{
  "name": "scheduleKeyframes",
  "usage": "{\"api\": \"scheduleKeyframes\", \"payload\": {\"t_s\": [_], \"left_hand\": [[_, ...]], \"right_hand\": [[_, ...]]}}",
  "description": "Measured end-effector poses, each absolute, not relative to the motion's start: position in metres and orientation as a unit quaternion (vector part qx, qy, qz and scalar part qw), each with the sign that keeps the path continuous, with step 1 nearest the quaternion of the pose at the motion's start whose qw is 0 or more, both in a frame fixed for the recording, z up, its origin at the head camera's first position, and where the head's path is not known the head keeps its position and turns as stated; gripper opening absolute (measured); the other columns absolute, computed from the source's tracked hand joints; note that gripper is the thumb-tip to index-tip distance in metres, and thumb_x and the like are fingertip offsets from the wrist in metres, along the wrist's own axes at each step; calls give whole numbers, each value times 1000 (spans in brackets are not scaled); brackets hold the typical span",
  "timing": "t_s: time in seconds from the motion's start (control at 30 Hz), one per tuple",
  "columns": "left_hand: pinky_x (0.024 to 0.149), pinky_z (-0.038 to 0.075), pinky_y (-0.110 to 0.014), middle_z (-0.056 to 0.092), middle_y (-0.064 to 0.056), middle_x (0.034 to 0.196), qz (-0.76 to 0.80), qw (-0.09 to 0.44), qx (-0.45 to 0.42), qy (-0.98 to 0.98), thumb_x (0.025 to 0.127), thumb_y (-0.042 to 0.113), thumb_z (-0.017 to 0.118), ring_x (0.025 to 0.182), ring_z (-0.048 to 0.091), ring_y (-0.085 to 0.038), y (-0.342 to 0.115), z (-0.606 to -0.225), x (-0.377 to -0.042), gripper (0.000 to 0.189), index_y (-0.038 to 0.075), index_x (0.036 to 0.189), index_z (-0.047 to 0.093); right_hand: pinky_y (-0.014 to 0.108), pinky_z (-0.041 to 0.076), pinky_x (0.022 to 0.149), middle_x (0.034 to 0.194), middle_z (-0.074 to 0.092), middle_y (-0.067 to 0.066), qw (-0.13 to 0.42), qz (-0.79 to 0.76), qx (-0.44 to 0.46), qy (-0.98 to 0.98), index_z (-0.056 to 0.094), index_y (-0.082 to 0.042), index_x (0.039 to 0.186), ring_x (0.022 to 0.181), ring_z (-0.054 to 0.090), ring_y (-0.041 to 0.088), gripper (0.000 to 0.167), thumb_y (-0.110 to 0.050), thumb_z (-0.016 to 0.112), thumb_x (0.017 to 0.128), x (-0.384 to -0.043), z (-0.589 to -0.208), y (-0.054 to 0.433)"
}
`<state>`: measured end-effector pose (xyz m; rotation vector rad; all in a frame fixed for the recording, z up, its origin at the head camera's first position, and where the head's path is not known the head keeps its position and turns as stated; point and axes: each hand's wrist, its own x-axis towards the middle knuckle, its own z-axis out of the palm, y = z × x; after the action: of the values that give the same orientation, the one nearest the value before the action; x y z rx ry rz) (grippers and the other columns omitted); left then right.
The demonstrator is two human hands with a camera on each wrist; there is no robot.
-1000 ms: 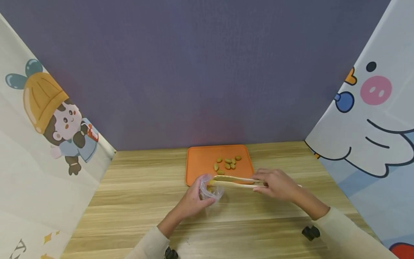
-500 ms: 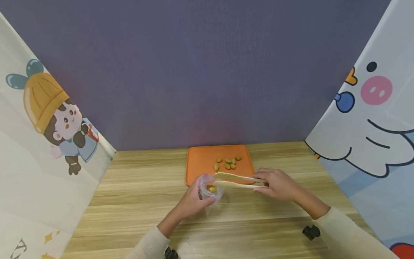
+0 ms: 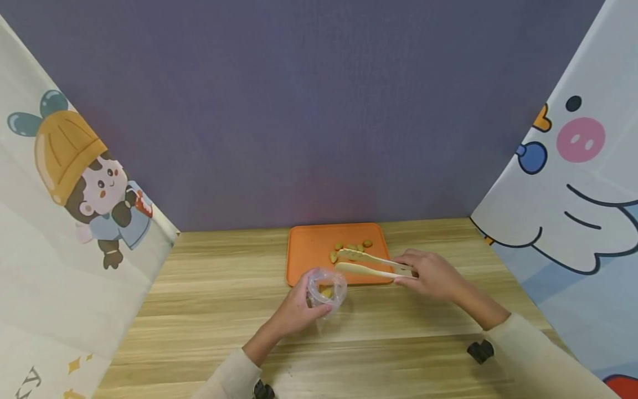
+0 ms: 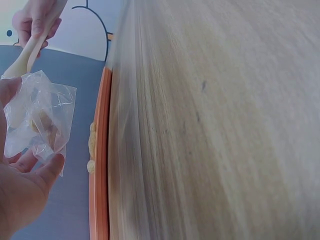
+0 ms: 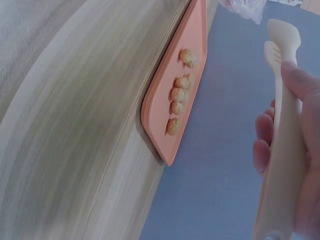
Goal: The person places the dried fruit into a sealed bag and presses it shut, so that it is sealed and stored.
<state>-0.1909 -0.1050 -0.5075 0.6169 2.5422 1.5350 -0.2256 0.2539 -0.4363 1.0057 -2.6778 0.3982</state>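
Observation:
My left hand [image 3: 296, 311] holds a clear plastic bag [image 3: 340, 288] by its side, its mouth facing up. A few small yellow-brown pieces [image 3: 326, 292] lie inside; in the left wrist view they show blurred through the crinkled plastic [image 4: 62, 112]. Between thumb and fingers, my right hand [image 3: 432, 275] grips cream-coloured tongs [image 3: 364, 270]. The tips of the tongs stand apart over the front of the orange tray [image 3: 309, 244], with nothing visible between them. Several rounded yellow-brown pieces [image 5: 179, 95] sit on the tray, some partly hidden behind the tongs in the head view.
A wood-grain table [image 3: 209, 299] carries the tray near its back edge. Behind rises a grey-blue panel [image 3: 319, 111]. Printed cartoon panels stand at the left [image 3: 30, 221] and right [image 3: 563, 221] sides.
The tongs have parted and moved from the bag's mouth up and back over the tray. A yellow-brown piece was let go into the bag. My left hand has stayed in place.

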Motion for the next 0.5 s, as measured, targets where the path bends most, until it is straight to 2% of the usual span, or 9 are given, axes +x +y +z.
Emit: {"api": "scheduleKeyframes", "payload": {"t_s": [0.17, 0.5], "left_hand": [[104, 49, -44, 48, -8, 149, 505, 56, 200, 837, 87, 39, 80, 128, 56, -22, -106, -507, -191, 95, 13, 159, 25], [105, 49, -45, 48, -8, 149, 505, 54, 203, 837, 87, 38, 80, 129, 55, -22, -107, -507, -191, 94, 12, 159, 26]], "right_hand": [[19, 37, 54, 92, 70, 2, 122, 132, 320, -930, 73, -6, 119, 57, 38, -5, 44, -32, 82, 84, -231, -436, 258], [25, 42, 57, 101, 73, 8, 107, 108, 294, -944, 73, -4, 121, 60, 43, 0, 48, -36, 81, 86, -244, -447, 264]]}}
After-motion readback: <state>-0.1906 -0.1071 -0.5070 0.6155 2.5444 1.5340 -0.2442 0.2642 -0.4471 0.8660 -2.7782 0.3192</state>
